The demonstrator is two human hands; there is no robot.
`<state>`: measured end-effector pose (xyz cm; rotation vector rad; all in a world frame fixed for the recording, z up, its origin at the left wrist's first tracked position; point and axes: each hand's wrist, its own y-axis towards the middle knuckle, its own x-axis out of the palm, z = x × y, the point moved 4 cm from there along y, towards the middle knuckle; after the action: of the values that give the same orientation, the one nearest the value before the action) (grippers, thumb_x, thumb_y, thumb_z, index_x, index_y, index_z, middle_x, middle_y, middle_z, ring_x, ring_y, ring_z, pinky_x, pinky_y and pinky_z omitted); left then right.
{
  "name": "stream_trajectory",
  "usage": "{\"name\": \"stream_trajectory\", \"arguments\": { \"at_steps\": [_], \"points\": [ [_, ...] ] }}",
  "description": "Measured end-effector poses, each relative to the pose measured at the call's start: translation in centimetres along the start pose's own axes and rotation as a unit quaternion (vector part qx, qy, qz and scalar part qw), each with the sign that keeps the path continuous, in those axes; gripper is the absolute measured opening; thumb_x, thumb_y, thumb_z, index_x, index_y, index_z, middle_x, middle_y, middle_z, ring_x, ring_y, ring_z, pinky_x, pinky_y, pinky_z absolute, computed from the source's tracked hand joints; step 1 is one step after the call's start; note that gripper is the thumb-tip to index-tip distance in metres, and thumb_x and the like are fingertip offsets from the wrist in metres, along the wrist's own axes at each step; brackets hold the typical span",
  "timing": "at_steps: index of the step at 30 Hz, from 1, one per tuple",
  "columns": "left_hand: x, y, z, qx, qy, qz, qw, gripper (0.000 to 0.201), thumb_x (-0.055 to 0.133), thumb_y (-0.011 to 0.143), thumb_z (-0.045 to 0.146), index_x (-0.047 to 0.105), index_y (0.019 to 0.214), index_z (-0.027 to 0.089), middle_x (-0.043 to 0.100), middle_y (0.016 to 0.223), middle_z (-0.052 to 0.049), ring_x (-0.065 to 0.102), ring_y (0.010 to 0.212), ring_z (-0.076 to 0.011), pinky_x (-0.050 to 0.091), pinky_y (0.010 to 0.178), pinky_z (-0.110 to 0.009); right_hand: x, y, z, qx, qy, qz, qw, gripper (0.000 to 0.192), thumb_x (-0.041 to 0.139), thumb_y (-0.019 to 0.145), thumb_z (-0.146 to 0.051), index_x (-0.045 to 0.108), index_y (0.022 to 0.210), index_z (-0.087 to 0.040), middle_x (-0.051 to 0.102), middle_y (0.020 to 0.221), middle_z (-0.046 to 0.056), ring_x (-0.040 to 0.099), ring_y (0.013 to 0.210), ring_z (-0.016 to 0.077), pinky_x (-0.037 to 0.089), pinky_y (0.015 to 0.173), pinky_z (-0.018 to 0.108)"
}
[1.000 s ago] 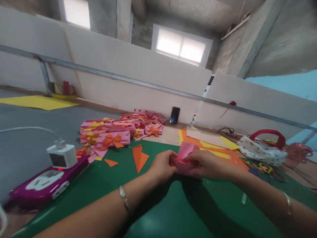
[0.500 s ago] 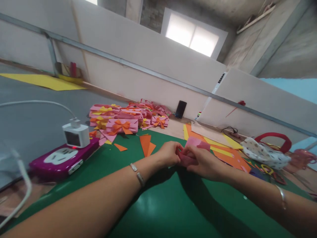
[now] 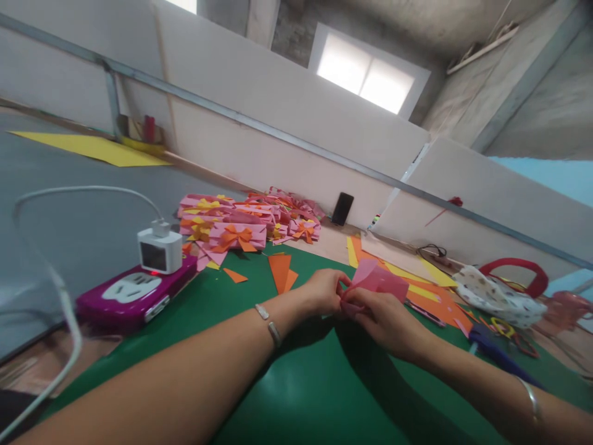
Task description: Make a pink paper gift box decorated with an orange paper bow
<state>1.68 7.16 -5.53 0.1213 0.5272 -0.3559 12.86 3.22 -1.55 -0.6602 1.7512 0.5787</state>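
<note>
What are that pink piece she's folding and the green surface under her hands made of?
The pink piece, pinched between the left hand and right hand, looks like thin matte craft paper: it holds sharp creases and flat flaps. The green mat seems to be smooth plastic or vinyl, since it shows a soft sheen; which one, I cannot tell.

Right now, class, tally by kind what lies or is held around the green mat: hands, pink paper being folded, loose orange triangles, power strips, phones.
Hands: 2, left hand and right hand
Pink paper piece, held in both hands: 1
Loose orange triangles on the green mat: 3
Purple power strip: 1
Phone leaning on the wall: 1
Total: 8
</note>
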Motion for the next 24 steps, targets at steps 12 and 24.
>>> {"name": "stream_trajectory", "arguments": {
  "at_steps": [12,24],
  "points": [
    [-0.5,0.3,-0.7,0.005,-0.016,0.028,0.999,0.055,0.072,0.046,0.011,0.055,0.098,0.014,0.061,0.066,0.004,0.055,0.054,-0.0102,0.036,0.042,-0.016,0.3,-0.2,0.2,0.007,-0.017,-0.008,1.000,0.018,0.043,0.083,-0.012,0.059,0.087,-0.018,0.066,0.078,0.002,0.059,0.071,0.0161,0.039,0.060,0.023],
    [-0.3,0.0,-0.7,0.008,-0.032,-0.016,0.999,0.017,0.065,0.055,0.016,0.070,0.071,0.016,0.061,0.055,0.002,0.054,0.053,-0.0113,0.037,0.046,-0.019,0.8,-0.2,1.3,0.049,-0.063,-0.027,0.996,0.016,0.050,0.074,-0.010,0.062,0.069,-0.018,0.063,0.075,0.002,0.057,0.069,0.0146,0.036,0.060,0.022]
  ]
}}
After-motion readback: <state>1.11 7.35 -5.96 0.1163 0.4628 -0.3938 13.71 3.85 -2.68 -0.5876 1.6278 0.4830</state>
